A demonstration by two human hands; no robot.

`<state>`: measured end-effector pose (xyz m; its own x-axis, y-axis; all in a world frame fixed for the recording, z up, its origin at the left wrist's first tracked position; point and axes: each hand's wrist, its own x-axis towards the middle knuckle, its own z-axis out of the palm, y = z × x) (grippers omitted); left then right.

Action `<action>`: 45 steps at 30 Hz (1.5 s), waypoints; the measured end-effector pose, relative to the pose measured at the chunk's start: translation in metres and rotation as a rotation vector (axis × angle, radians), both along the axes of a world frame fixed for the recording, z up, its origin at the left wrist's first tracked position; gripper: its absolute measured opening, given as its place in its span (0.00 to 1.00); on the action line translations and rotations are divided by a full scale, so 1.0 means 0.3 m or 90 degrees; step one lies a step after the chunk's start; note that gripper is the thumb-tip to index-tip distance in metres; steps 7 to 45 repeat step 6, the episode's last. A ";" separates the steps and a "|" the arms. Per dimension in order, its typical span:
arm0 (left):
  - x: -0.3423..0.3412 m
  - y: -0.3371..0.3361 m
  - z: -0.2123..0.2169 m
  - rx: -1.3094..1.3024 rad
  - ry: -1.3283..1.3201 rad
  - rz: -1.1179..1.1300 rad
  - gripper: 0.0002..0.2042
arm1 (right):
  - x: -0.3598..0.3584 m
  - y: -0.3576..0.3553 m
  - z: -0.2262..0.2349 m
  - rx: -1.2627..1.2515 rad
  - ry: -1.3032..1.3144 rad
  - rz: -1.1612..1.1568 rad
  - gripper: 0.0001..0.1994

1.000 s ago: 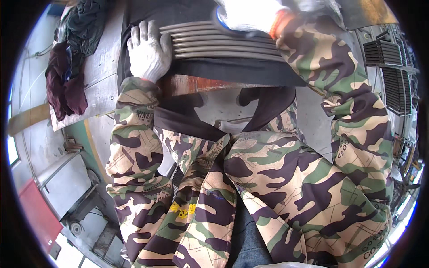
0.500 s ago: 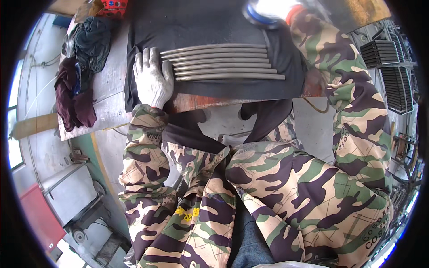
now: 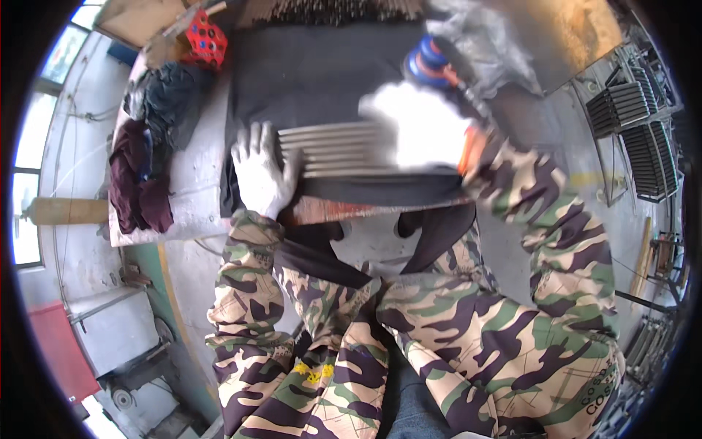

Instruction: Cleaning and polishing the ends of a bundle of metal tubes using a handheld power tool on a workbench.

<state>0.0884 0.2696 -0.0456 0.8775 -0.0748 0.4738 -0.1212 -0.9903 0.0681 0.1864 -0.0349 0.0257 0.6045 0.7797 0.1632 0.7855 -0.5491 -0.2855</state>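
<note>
Several slim grey metal rods (image 3: 329,152) lie side by side on a black cloth (image 3: 314,80) near the table's front edge. My left hand (image 3: 259,174), in a white knit glove, rests flat at their left ends with the fingers stretched out. My right hand (image 3: 431,130), also in a white glove with an orange cuff, is over their right part and hides those ends. Motion smears its fingers, so its grip cannot be made out. Just beyond it sits a blue round power tool (image 3: 426,62), which looks like a sander, with a hose or cord at its side.
Dark rags (image 3: 167,91) and a maroon cloth (image 3: 135,183) lie on the table's left side. A red perforated basket (image 3: 206,40) stands behind them. Many rod ends (image 3: 336,11) line the far edge. Clear plastic (image 3: 490,47) lies at the far right; black stacked parts (image 3: 647,161) stand beyond.
My right hand has come away from the blue tool, moving nearer and left over the rods. The view has shifted, showing more of the far table. My left hand keeps its place by the rods.
</note>
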 end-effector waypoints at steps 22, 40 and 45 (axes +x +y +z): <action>0.103 -0.128 -0.001 -0.030 0.185 -0.199 0.45 | -0.074 -0.085 -0.013 -0.322 -0.051 -0.105 0.50; 0.103 -0.128 -0.001 -0.030 0.185 -0.199 0.45 | -0.074 -0.085 -0.013 -0.322 -0.051 -0.105 0.50; 0.103 -0.128 -0.001 -0.030 0.185 -0.199 0.45 | -0.074 -0.085 -0.013 -0.322 -0.051 -0.105 0.50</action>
